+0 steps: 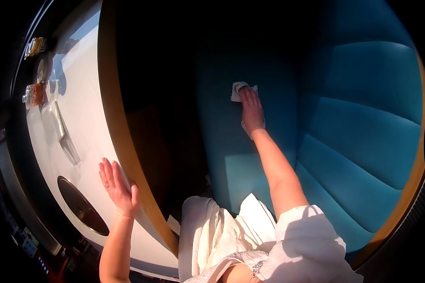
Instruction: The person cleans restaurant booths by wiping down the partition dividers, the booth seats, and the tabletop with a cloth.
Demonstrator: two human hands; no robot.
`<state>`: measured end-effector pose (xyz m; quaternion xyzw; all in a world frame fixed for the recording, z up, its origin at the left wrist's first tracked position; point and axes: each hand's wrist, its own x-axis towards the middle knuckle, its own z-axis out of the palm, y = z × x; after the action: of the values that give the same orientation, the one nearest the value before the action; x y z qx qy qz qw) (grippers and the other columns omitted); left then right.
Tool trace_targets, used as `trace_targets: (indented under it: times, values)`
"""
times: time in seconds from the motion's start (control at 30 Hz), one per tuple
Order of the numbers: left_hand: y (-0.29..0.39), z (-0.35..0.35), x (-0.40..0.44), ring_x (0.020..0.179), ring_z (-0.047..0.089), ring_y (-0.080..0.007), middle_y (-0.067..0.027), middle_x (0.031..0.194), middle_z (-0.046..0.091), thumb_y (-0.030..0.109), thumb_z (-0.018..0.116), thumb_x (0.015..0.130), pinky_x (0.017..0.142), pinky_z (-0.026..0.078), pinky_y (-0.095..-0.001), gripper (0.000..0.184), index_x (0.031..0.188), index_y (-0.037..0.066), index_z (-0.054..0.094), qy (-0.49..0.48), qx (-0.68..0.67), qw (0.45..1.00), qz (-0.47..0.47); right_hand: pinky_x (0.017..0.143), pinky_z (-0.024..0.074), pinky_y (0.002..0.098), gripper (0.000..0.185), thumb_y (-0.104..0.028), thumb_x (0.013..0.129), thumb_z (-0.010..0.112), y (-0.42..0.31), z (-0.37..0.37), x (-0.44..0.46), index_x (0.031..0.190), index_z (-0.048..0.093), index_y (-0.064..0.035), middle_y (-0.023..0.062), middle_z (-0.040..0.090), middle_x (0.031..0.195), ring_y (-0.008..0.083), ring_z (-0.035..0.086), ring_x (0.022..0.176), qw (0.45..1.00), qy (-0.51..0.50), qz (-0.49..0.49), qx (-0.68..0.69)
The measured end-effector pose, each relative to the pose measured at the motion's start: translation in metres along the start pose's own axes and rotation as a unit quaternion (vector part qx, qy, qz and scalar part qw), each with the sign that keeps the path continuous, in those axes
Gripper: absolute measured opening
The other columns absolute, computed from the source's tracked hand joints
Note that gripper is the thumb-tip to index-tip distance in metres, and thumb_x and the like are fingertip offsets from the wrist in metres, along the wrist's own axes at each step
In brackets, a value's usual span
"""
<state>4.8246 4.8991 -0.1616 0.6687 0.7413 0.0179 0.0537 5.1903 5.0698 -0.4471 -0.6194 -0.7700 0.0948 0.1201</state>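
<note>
My right hand [252,111] reaches forward over the blue padded bench seat [241,174] and presses a white paper tissue [237,93] against it. The tissue's edges show beyond the fingertips and beside the wrist; the part under the palm is hidden. My left hand [118,186] lies flat at the edge of the white tabletop [85,122], fingers stretched out and holding nothing. Just beyond that hand, a dark oval inset [81,205] sits in the tabletop.
The blue padded backrest [359,137] rises on the right. Along the table's far side stand a jar with orange-brown contents [35,95] and a small holder with packets [35,46]. A clear plastic wrapper [60,125] lies nearer. A wooden edge [120,108] borders the table.
</note>
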Motion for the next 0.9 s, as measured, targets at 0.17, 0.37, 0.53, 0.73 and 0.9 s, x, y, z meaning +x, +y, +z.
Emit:
trace_targets:
  times: [0.17,0.37,0.53,0.73,0.9]
  values:
    - [-0.007,0.001,0.003,0.136,0.015,-0.0433,-0.0237,0.147,0.020,0.015,0.050,0.067,0.111,0.010,-0.0516,0.076,0.139,0.001,0.029,-0.027,-0.004,1.000,-0.004,0.106,0.0312,0.0401,0.042,-0.003,0.087,0.047,0.063,0.013,0.069,0.129,0.044,-0.0062,0.0162,0.041,0.134,0.0334,0.037,0.126,0.947,0.140,0.289,-0.015]
    - [-0.007,-0.002,-0.005,0.136,0.011,-0.0458,-0.0259,0.147,0.015,0.023,0.050,0.069,0.108,0.010,-0.0576,0.083,0.143,0.002,0.019,-0.068,-0.005,0.998,0.013,0.098,0.0382,0.0415,0.043,0.001,0.080,0.044,-0.072,0.049,0.148,0.122,0.051,-0.0055,0.0160,0.051,0.124,0.0337,0.047,0.116,0.986,0.114,0.077,0.092]
    - [-0.012,-0.012,-0.015,0.137,0.007,-0.0459,-0.0255,0.148,0.012,0.026,0.047,0.075,0.108,0.009,-0.0593,0.079,0.144,0.004,0.017,-0.103,-0.005,0.995,0.004,0.093,0.0427,0.0413,0.042,0.004,0.070,0.052,-0.149,0.049,0.141,0.109,0.060,-0.0082,0.0129,0.057,0.116,0.0315,0.053,0.109,0.958,0.048,-0.134,0.248]
    - [-0.021,-0.012,-0.016,0.136,0.006,-0.0475,-0.0260,0.148,0.010,0.029,0.051,0.075,0.106,0.007,-0.0625,0.081,0.144,0.005,0.016,-0.127,-0.043,0.991,0.005,0.091,0.0444,0.0373,0.036,0.006,0.078,0.044,0.012,-0.017,0.206,0.108,0.059,-0.0037,0.0143,0.058,0.111,0.0327,0.053,0.105,0.968,0.195,0.117,0.107]
    - [-0.022,-0.015,-0.025,0.136,0.006,-0.0482,-0.0260,0.148,0.009,0.032,0.051,0.079,0.105,0.007,-0.0645,0.081,0.144,0.003,0.014,-0.143,-0.037,0.989,0.020,0.108,0.0221,0.0450,0.049,-0.007,0.075,0.053,0.000,0.058,0.234,0.124,0.049,-0.0005,0.0214,0.042,0.133,0.0362,0.038,0.124,0.976,0.160,0.127,-0.070]
